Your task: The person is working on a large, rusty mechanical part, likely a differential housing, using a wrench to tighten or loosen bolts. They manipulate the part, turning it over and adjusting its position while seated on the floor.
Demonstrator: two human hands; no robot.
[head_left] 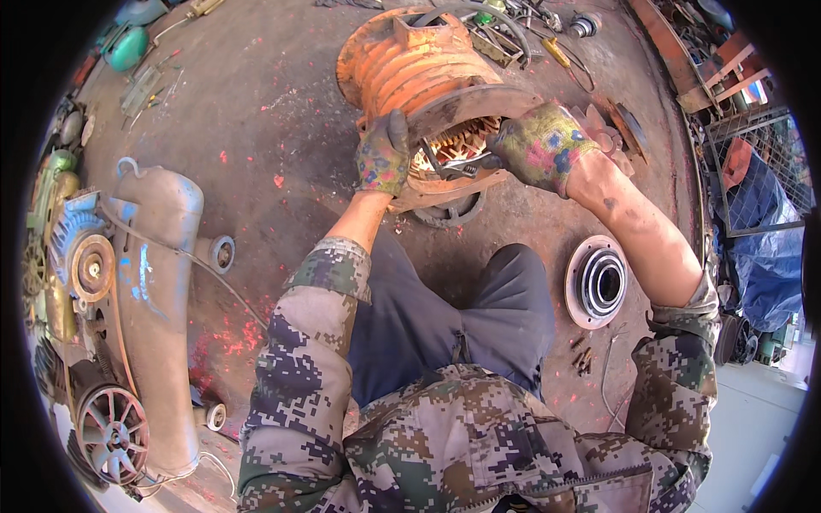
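A large orange ribbed electric motor housing [419, 68] lies on its side ahead of me, its open end toward me. Copper-coloured windings [466, 137] show inside the opening. My left hand [385, 158], in a flowered work glove, grips the left edge of the end flange, thumb on top. On the other side my right hand [543, 147], gloved the same way, is closed at the right of the opening. A dark metal tool [457, 168] reaches from that fist into the opening; its exact kind is unclear. Part of its grip is hidden by the glove.
A round bearing cover [596, 282] lies on the floor to my right, near several bolts [583, 357]. A grey-blue cylindrical machine body [162, 316] and a spoked wheel [113, 434] stand at left. A yellow-handled tool [556, 51] lies beyond the motor.
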